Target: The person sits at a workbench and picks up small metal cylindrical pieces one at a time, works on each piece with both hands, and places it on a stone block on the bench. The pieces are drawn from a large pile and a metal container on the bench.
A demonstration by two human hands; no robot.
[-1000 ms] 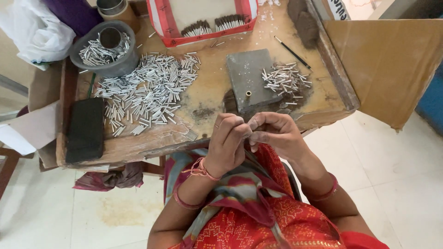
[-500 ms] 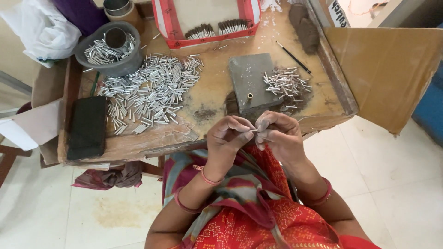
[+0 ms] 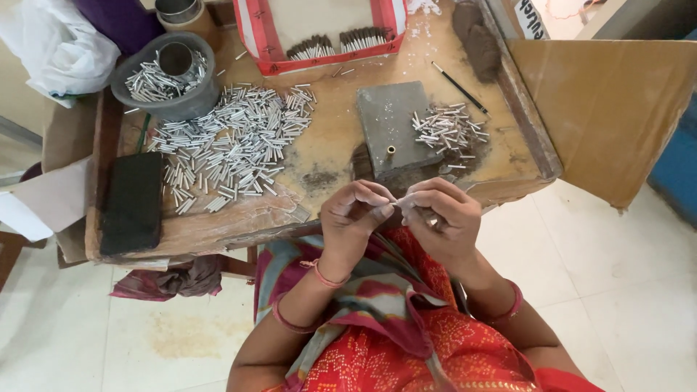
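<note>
Left hand (image 3: 353, 215) and right hand (image 3: 441, 215) pinch one thin silvery tube (image 3: 399, 201) between fingertips, above wooden worktop (image 3: 330, 141) edge. Tube likely light, stiff, slippery, easily crushed; best gripped mid-length, gently.

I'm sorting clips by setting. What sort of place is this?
Probably a small hand-assembly workshop: a worn wooden worktable strewn with small silver tubes, a grey bowl of more, and a red tray of finished bundles.

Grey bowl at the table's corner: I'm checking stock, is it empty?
No, the grey bowl holds a small heap of silver tubes beside a metal cup.
</note>
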